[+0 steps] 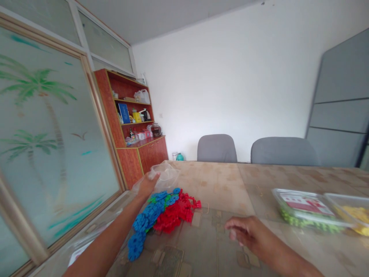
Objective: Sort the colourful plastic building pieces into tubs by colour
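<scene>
My left hand [147,184] reaches out over the left side of the table and grips a clear plastic container [165,175] by its near rim, thumb on top. Just below it lies a pile of plastic snowflake building pieces: blue ones [147,219] on the left, red ones [176,213] on the right, a few green ones [152,200] between. My right hand [245,232] hovers low over the table to the right of the pile, fingers loosely curled and pointing left, holding nothing that I can see.
The table [225,184] has a beige patterned cover. At the right stand a lidded clear box of green pieces [305,209] and one of yellow pieces [356,215]. Two grey chairs [217,148] stand behind the table. A red shelf cabinet [129,127] is at the left wall.
</scene>
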The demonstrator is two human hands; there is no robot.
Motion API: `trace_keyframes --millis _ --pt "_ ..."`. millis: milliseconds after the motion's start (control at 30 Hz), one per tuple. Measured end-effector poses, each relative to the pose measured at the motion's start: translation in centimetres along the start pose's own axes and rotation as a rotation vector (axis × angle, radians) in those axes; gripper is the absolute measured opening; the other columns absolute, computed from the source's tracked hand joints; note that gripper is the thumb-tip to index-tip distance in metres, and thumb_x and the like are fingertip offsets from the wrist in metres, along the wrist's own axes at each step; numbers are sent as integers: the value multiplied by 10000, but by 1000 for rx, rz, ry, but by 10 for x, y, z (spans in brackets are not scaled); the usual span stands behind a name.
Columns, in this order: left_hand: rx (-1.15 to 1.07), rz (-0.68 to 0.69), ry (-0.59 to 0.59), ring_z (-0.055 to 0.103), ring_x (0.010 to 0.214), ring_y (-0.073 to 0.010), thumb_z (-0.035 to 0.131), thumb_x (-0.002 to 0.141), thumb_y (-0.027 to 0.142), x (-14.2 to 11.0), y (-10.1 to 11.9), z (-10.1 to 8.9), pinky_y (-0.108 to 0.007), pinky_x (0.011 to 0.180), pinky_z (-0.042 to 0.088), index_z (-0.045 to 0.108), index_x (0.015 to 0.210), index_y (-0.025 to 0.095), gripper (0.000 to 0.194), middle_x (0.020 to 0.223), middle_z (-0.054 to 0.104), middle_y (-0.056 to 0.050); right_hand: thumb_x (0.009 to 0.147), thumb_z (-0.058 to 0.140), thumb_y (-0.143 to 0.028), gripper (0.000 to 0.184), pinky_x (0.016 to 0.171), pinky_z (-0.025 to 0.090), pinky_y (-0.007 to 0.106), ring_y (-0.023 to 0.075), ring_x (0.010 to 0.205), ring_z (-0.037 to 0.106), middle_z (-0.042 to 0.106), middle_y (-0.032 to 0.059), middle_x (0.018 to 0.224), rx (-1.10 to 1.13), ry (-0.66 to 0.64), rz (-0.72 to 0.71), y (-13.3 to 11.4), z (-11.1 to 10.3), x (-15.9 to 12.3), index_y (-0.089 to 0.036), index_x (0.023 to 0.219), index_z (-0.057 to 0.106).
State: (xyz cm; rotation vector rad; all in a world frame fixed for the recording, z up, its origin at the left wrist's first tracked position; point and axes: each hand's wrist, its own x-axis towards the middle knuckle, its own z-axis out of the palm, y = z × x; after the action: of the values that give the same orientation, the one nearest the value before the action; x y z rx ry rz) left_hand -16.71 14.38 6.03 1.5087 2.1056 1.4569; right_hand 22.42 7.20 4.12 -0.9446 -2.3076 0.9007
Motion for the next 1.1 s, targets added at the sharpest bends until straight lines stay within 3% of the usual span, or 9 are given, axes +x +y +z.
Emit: trace_keyframes --millis 167,300,400,500,600,767,900,1000,1100 --pt "23 12 -34 638 932 -202 570 937 305 3 -7 2 -407 834 523 619 1039 124 214 1045 649 -66 910 408 -293 291 551 423 222 158 613 603 679 24 706 -92 43 -5 9 -17 0 -164 860 664" --pt "-4 42 3 639 996 -247 554 921 272 -6 0 -4 -436 903 493 620 1024 137 182 1018 673 -89 925 379 -215 310 718 488 262 194 803 666 724 50 867 -514 212 75 33 -47 -5 -190 934 689" --pt "-48 115 47 557 1167 -294 537 875 263 -22 16 0 -440 1001 435 607 1085 179 238 1079 668 -101 871 418 -118 328 890 467 386 285 1028 622 696 136 1084 -780 364 226 60 -71 -18 -154 1062 682" --pt "-114 235 26 460 1275 -268 510 854 270 -48 38 13 -411 1063 380 587 1155 209 317 1217 617 -70 803 506 -84 324 894 449 527 384 1059 593 673 194 1120 -888 408 359 83 -86 -32 -128 1066 688" --pt "-185 333 -78 447 1285 -244 501 856 289 -85 59 32 -345 1009 434 587 1174 218 337 1324 548 -53 762 530 -21 392 888 461 527 380 1058 599 678 192 1103 -942 401 416 94 -90 -39 -132 1110 671" --pt "-386 336 -432 486 1233 -258 553 857 292 -145 80 63 -351 1002 409 637 1109 222 274 1327 545 -76 760 513 17 404 863 494 464 366 1046 616 655 222 1131 -951 355 415 89 -93 -36 -79 1126 654" --pt "-507 211 -663 578 1091 -263 592 815 270 -171 82 84 -328 821 490 625 1112 215 303 1237 597 -112 764 512 7 474 870 503 415 330 1025 640 649 237 1141 -910 318 403 70 -84 -29 -33 1232 577" --pt "-552 114 -780 582 1071 -277 618 806 317 -178 81 95 -323 765 505 596 1160 197 375 1199 601 -145 751 543 -2 589 887 496 349 280 1009 657 647 222 1158 -858 263 348 42 -55 -20 -38 1336 486" --pt "-574 12 -842 594 1036 -284 645 784 449 -181 76 100 -293 679 514 568 1168 172 480 1216 573 -170 700 590 0 667 831 507 291 248 984 670 655 167 1173 -793 200 278 5 -18 -10 -131 1347 493"
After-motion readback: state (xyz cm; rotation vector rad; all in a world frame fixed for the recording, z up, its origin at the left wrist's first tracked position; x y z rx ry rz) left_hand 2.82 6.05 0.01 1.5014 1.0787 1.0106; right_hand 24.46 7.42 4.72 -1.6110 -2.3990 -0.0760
